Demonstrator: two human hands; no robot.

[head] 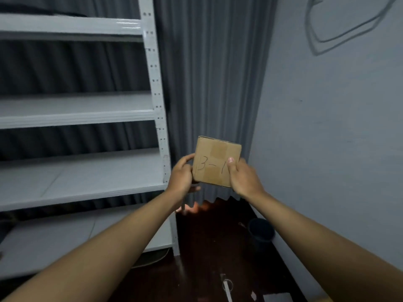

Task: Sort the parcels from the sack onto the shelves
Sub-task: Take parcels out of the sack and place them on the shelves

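view: a head-worn camera looks forward and down along two bare forearms stretched out in front of the person.
parcel: a small brown cardboard box [216,164] is held up in the air between both hands, to the right of the shelving and in front of the curtain. its flat face is turned toward the camera and tilted slightly clockwise.
marking: handwriting on the box face reads "3-1", with the last stroke partly hidden by a thumb. strips of brown tape run down the middle of the face.
left hand: the left hand [182,176] grasps the left edge of the box, thumb on the front near the top corner, fingers curled behind and under it.
right hand: the right hand [243,177] grasps the right edge of the box, thumb pressed flat on the front, fingers wrapped behind.
shelving: a white metal shelf unit [82,110] fills the left side, with four bare boards visible and a perforated upright post on its right.
curtain: a grey pleated curtain [213,83] hangs behind the shelving and the box, reaching the floor.
wall: a pale wall [338,127] stands on the right, with a loop of white cable [340,35] hanging near the top.
floor: dark wooden floor [207,247] shows below the hands, with a small dark bucket [261,233] beside the wall.
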